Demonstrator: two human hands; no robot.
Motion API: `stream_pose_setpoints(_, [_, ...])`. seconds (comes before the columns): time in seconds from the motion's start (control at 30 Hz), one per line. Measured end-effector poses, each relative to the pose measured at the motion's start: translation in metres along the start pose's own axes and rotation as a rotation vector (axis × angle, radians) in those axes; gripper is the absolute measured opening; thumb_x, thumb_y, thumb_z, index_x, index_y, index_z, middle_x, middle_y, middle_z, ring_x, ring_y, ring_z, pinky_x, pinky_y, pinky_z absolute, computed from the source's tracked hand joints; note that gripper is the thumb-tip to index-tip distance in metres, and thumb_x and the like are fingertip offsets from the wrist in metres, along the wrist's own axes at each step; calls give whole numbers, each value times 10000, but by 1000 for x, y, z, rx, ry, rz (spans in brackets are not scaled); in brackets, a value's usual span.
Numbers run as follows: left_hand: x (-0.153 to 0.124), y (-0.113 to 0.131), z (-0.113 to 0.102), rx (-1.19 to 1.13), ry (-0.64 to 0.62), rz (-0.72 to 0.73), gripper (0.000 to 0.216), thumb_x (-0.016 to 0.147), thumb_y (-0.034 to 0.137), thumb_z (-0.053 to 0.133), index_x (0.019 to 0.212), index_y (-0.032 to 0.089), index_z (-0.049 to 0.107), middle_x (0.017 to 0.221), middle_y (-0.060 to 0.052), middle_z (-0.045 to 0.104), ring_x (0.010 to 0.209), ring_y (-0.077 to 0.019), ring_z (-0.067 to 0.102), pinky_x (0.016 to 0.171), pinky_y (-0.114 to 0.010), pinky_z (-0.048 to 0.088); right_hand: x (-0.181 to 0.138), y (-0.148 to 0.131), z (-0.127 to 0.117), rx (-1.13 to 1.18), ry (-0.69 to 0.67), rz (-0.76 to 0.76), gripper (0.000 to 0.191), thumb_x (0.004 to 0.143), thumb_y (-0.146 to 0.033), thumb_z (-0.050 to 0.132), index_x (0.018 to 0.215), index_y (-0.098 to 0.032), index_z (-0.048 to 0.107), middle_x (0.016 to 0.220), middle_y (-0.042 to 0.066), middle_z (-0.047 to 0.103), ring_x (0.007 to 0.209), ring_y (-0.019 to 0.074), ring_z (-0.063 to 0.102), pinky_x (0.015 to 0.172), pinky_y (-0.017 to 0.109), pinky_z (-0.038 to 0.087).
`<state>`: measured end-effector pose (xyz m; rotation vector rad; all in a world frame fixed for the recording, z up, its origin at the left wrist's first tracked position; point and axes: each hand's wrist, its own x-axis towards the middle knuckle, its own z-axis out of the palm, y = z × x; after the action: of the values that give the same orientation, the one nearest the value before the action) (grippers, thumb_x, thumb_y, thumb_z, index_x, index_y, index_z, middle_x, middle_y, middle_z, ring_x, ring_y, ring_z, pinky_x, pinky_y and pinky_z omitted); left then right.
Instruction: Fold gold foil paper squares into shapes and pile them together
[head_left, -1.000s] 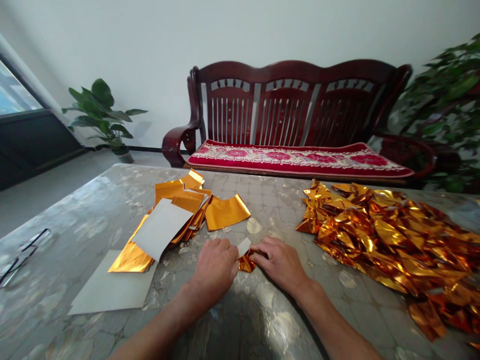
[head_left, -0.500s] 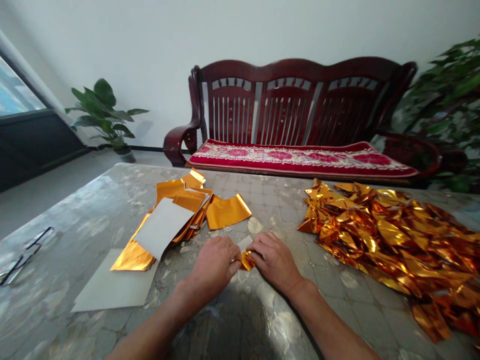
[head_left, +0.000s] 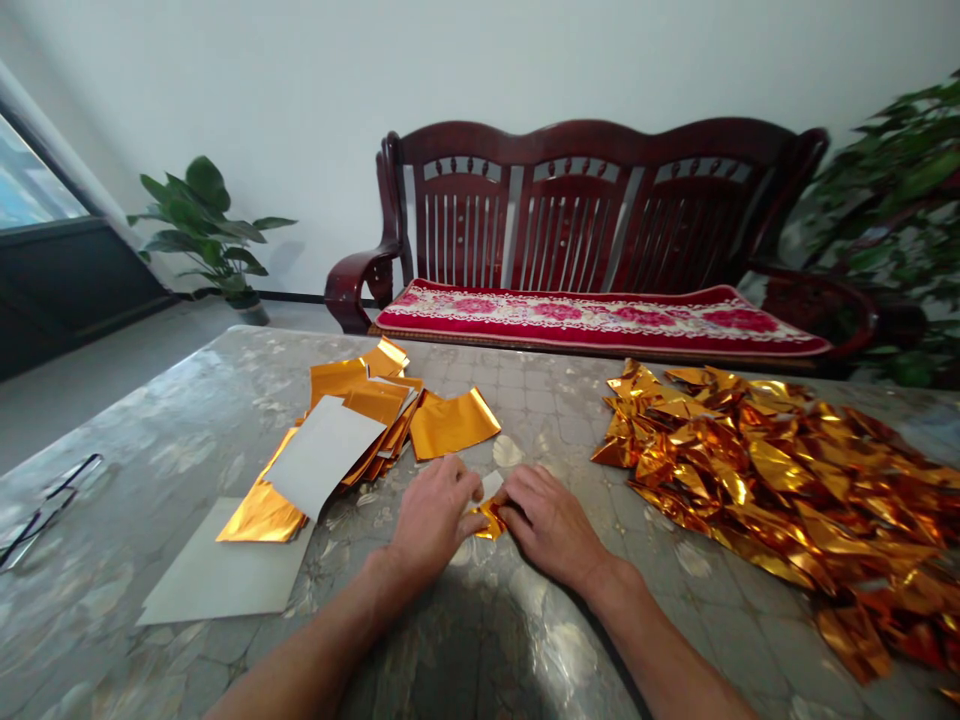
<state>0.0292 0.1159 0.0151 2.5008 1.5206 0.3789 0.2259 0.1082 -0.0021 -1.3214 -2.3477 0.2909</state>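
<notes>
A small sheet of gold foil paper (head_left: 491,521), partly folded with its pale back (head_left: 489,486) showing, lies on the table between my hands. At its left edge is my left hand (head_left: 439,510), its bent index finger and thumb on the paper with a small gap between their tips. My right hand (head_left: 551,525) grips the right side, fingers curled over it and hiding that edge. To the left lies a loose stack of gold foil sheets (head_left: 375,405), a sheet with its pale side up (head_left: 326,450) on top. Folded gold foil pieces (head_left: 765,470) form a large heap at right.
Pale sheets (head_left: 225,575) and a pair of glasses (head_left: 49,510) lie on the left of the patterned table (head_left: 300,670). Beyond it stand a dark wooden bench (head_left: 570,220) with a red cushion (head_left: 600,315) and a potted plant (head_left: 210,225). More foliage (head_left: 892,210) is at right.
My left thumb and index finger have parted slightly at the paper, and more of its pale side shows there. My right hand has hardly moved.
</notes>
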Motion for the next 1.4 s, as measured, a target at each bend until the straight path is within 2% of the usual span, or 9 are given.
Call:
stream_pose_setpoints(0.13, [-4,13,6,65,-136,-31,70,949,273,551,966,229,603,976,-11,590,855,-169,599,672,-257,450,1,2,0,9,-18,9,32,910,-232,628,901,-206,612,931,34,600,918,202,516,800,314,404])
stream_pose_setpoints(0.27, [-11,31,12,164,-209,-59,217,938,109,466,1077,211,597,1019,-39,617,917,-197,610,733,-282,497,3,4,4,13,-12,21,49,929,-246,609,902,-206,615,939,36,608,925,201,526,810,313,413])
stream_pose_setpoints(0.37, [-19,36,16,209,-181,16,355,901,52,467,1212,194,561,1073,-64,620,975,-228,588,816,-334,517,1,4,2,12,-26,30,66,933,-180,582,909,-212,635,932,34,612,922,195,537,807,305,419])
stream_pose_setpoints(0.5, [-29,32,23,210,-101,194,397,901,113,525,1297,134,520,1140,-104,616,1008,-252,568,888,-385,516,-7,2,-3,-20,-28,54,106,923,-153,573,886,-213,653,864,30,600,887,198,543,778,308,425])
stream_pose_setpoints(0.67, [-32,24,32,161,16,258,379,937,133,491,1315,133,515,1178,-115,602,1043,-241,554,919,-375,507,-9,2,-3,-39,96,82,90,895,-158,592,843,-208,646,903,45,609,934,213,532,841,340,429])
stream_pose_setpoints(0.77, [-31,22,33,136,27,273,349,949,131,469,1292,136,536,1174,-108,608,1058,-239,549,935,-376,502,-3,6,-1,14,167,125,187,844,-148,643,1023,-204,642,1077,64,629,1055,225,518,946,365,415])
stream_pose_setpoints(0.9, [-30,21,27,116,0,283,315,961,163,476,1263,159,563,1188,-95,612,1081,-239,552,950,-381,496,7,13,0,9,101,157,388,828,-224,690,1207,-210,609,1118,76,638,1065,244,518,934,391,419])
stream_pose_setpoints(1.17, [-27,18,23,40,8,236,276,973,201,487,1226,233,592,1166,-55,639,1064,-219,570,945,-377,487,9,11,0,13,49,182,33,834,-234,707,853,-246,682,856,12,633,908,209,526,771,321,387])
stream_pose_setpoints(1.4, [-25,8,25,-11,14,217,235,958,206,540,1167,270,625,1111,-26,667,1048,-210,594,900,-363,481,0,6,1,-76,82,22,77,915,-232,632,880,-244,699,844,28,618,894,206,500,777,331,369])
